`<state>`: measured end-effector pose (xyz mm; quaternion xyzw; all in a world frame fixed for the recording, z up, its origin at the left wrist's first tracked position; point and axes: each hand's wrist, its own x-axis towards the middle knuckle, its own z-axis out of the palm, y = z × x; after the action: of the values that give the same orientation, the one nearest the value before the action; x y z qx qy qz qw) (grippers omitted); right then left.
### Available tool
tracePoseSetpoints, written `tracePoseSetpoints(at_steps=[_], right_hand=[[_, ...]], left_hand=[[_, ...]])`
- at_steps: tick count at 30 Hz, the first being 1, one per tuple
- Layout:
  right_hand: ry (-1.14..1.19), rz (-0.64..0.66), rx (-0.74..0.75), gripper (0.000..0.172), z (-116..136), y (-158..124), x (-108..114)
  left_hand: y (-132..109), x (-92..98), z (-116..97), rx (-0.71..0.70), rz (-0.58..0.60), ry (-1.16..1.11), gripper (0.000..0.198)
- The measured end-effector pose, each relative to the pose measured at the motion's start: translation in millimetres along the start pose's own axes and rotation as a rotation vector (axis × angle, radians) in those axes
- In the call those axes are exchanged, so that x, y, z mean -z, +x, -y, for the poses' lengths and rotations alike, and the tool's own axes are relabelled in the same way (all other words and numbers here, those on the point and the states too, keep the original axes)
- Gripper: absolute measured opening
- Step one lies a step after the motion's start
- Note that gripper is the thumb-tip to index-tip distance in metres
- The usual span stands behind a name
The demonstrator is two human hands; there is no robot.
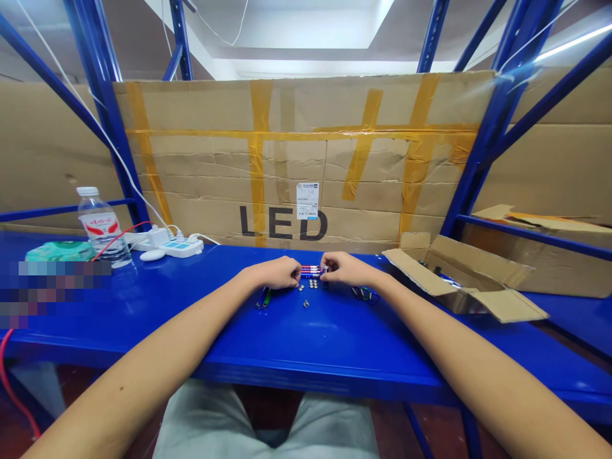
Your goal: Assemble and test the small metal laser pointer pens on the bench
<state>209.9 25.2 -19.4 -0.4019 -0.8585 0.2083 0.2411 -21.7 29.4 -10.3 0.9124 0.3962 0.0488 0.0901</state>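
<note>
Small shiny red and blue metal tubes (310, 271) lie side by side between my hands. My left hand (280, 273) is closed at their left end, with its fingertips down by the table. At their right end my right hand (345, 268) is pinched; what sits in its fingers is mostly hidden. Small silver discs like button cells (313, 284) are grouped just in front of the tubes, and another silver disc (301, 288) is beside my left fingertips. Nearer to me stands a tiny metal part (306, 304).
Slim green and dark tubes (264, 298) lie beneath my left wrist; colourful small pieces (364, 294) lie by my right wrist. An open cardboard box (459, 280) stands right. A water bottle (101, 226) and power strip (179, 245) are left. A large carton (210, 172) backs the blue table (325, 350).
</note>
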Motion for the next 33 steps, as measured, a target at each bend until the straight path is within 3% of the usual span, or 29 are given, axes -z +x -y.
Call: tracePoseSetpoints(at_steps=[2, 8, 11, 20, 24, 30, 33], right_hand=[[0.023, 0.044, -0.032, 0.018, 3, -1, 0], [0.103, 0.177, -0.096, 0.018, 8, -4, -1], [0.112, 0.172, -0.074, 0.019, 8, -4, -3], [0.135, 0.157, -0.031, 0.014, 10, -5, -3], [0.110, 0.199, -0.083, 0.028, 10, -5, 0], [0.071, 0.220, -0.068, 0.029, 7, -4, 1], [0.060, 0.217, -0.064, 0.027, 7, -4, 1]], left_hand=[[-1, 0.7, -2, -0.028, -0.058, 0.003, 0.004], [-2, 0.8, -16, -0.233, -0.442, -0.079, 0.010], [0, -3.6, -24, -0.316, -0.490, -0.087, 0.011], [2, -8.3, -29, -0.347, -0.401, 0.016, 0.018], [-4, 3.1, -24, -0.250, -0.385, 0.023, 0.020], [-12, 10.9, -16, -0.123, -0.060, 0.093, 0.022], [-11, 8.2, -17, -0.099, 0.005, 0.107, 0.023]])
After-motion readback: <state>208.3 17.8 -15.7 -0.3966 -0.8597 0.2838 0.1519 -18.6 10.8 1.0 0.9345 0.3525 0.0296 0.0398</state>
